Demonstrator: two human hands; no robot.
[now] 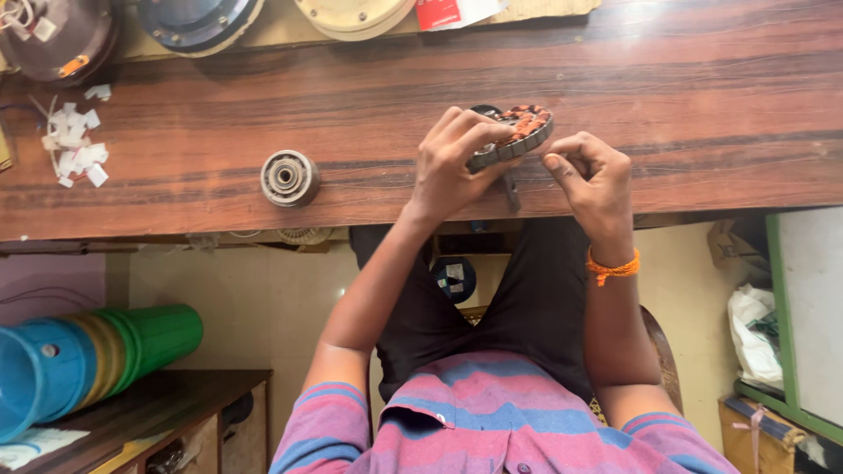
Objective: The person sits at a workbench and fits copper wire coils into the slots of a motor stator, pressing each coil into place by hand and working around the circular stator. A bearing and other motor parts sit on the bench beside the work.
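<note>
The wound stator ring (516, 132) is held above the desk (369, 105), near its front edge, at 12 o'clock from the person. The left hand (452, 162) covers its near rim; left fingers grasp the ring. The right hand (593, 175) sits at 3 o'clock of the ring, fingers curled at its edge; contact is hard to make out. Round housings (198, 22) at the far edge are cut off. A bearing hub (289, 178) lies at 9 o'clock. Stacked buckets (88, 360) lie sideways; contents unseen.
</note>
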